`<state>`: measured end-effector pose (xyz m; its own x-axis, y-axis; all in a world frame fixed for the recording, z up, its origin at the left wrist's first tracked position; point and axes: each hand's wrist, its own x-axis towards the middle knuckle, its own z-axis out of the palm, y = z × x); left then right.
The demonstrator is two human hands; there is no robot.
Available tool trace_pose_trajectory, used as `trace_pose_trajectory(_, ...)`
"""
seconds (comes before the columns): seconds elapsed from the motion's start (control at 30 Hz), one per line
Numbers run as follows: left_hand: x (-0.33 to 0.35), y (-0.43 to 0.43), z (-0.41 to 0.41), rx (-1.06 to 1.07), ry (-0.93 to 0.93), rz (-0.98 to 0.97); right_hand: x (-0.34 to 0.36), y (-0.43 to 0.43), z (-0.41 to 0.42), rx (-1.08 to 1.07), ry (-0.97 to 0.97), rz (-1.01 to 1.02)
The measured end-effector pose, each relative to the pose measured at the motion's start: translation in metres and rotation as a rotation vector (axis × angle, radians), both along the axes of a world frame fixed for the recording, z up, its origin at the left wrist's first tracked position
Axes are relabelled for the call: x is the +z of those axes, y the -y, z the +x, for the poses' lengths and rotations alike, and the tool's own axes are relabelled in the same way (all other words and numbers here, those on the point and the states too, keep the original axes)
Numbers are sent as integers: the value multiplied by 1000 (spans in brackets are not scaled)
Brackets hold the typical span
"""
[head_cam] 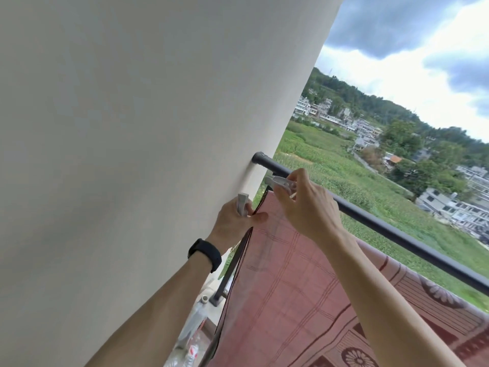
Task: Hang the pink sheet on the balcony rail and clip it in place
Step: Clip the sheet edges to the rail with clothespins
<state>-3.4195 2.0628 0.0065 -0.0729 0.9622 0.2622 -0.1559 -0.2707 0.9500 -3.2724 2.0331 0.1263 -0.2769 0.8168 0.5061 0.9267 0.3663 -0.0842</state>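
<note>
The pink sheet (280, 282), checked with dark flower motifs, hangs over the dark balcony rail (397, 231) and drapes toward me. My left hand (235, 221) grips a pale clip (243, 204) and pinches the sheet's dark-edged corner close to the wall. My right hand (304, 202) holds a clear plastic clip (281, 182) at the rail, just above the sheet's top edge. The rail under my right hand is hidden.
A white wall (132, 128) fills the left, and the rail's end is fixed into it. A dark rail post (227, 276) stands below my left wrist. Plastic bottles (191, 350) lie on the floor beneath. Fields and houses lie beyond the rail.
</note>
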Motion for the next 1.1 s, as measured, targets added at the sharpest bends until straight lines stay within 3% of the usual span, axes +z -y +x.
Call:
trace_pose_trajectory(0.1, -4, 5, 3, -76, 37, 8, -3, -12, -9, 23, -37, -141)
trace_pose_trajectory(0.3, 23, 9, -40, -79, 157, 63, -3, -21, -10, 76, -180, -229)
trace_pose_trajectory(0.5, 54, 9, -62, -80, -314, 167, 1, -21, -10, 161, -190, -324)
trace_pose_trajectory(0.6, 58, 8, -63, -42, -361, 178, 6, -21, -3, 224, -247, -403)
trace_pose_trajectory(0.7, 53, 8, -61, -28, -230, 169, 12, -21, 7, 246, -231, -530)
trace_pose_trajectory(0.8, 41, 5, -62, -15, -30, 128, 7, -25, 8, 141, -19, -431)
trace_pose_trajectory(0.97, 33, 9, -57, -69, 270, 27, -1, -29, -4, 137, -157, -265)
trace_pose_trajectory(1.1, 35, 11, -43, -92, 383, -39, -3, -30, -1, 135, -230, -293)
